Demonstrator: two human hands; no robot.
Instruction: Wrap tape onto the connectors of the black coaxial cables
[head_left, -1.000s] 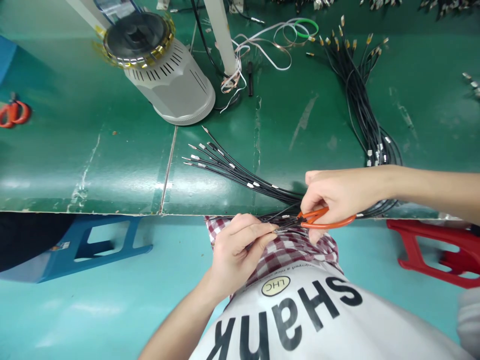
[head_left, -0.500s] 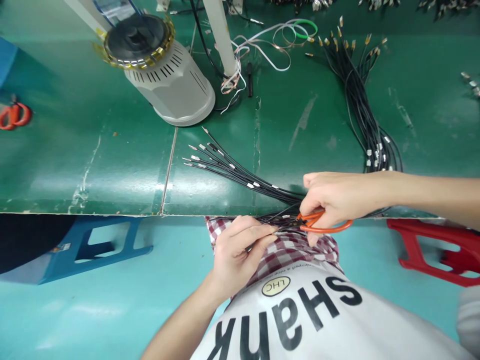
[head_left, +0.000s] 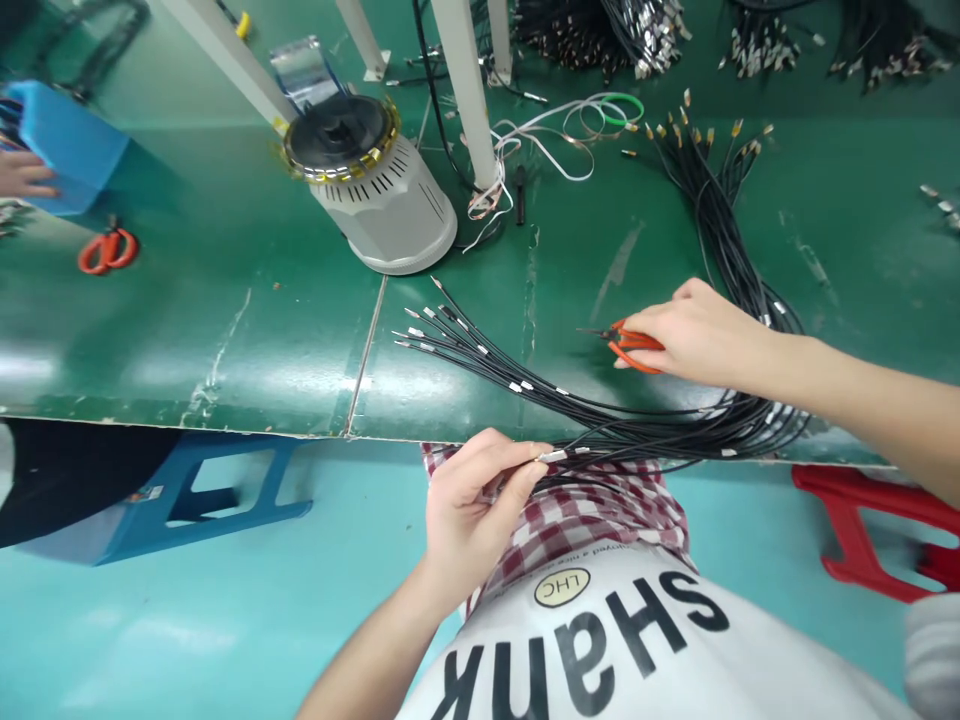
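Observation:
My left hand (head_left: 476, 515) pinches the end of one black cable (head_left: 592, 453) between thumb and forefinger, at the table's front edge. A white label (head_left: 553, 457) shows on that cable, right beside my fingertips. In my right hand (head_left: 694, 332) is a pair of small scissors (head_left: 636, 345) with orange handles, raised over the table with blades pointing left. Below the scissors, a bundle of black cables (head_left: 660, 430) with white labels curves along the front edge. Its left ends fan out on the tabletop; its right part bends back to brass-coloured tips.
A grey machine base (head_left: 397, 215) with a dark reel stands behind. White wires (head_left: 555, 165) and a black pen (head_left: 520, 195) lie beside a post. Other orange scissors (head_left: 109, 248) and a blue bin (head_left: 71, 150), with another person's hand, are at left. A red stool (head_left: 847, 540) stands right.
My right hand has moved up and away from my left hand, carrying the scissors off the cable. My left hand keeps its pinch. The view has shifted slightly.

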